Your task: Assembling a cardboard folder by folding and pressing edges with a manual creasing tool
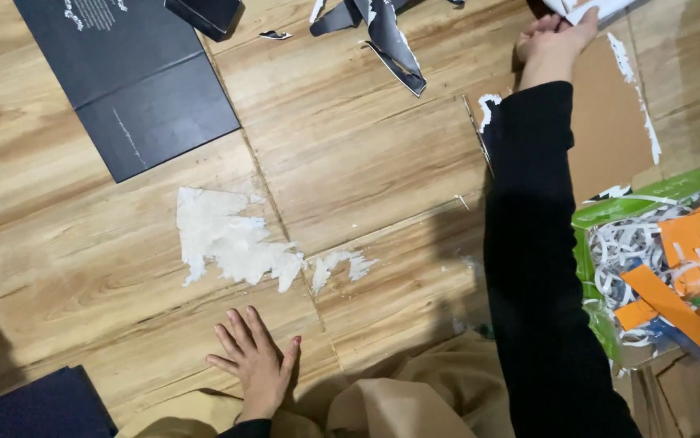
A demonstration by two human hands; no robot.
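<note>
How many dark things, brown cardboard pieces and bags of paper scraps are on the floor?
Flat dark folders or boards: 2, the big one and the small one at the top
Torn dark paper pieces: 1
Brown cardboard sheets: 1
Green bags of paper scraps: 1
Total: 5

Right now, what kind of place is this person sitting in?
Probably a room at home, used for paper crafts on the floor. You can see wooden floorboards, a green bag of paper scraps, and torn white paper stuck to the floor near the left hand.
</note>
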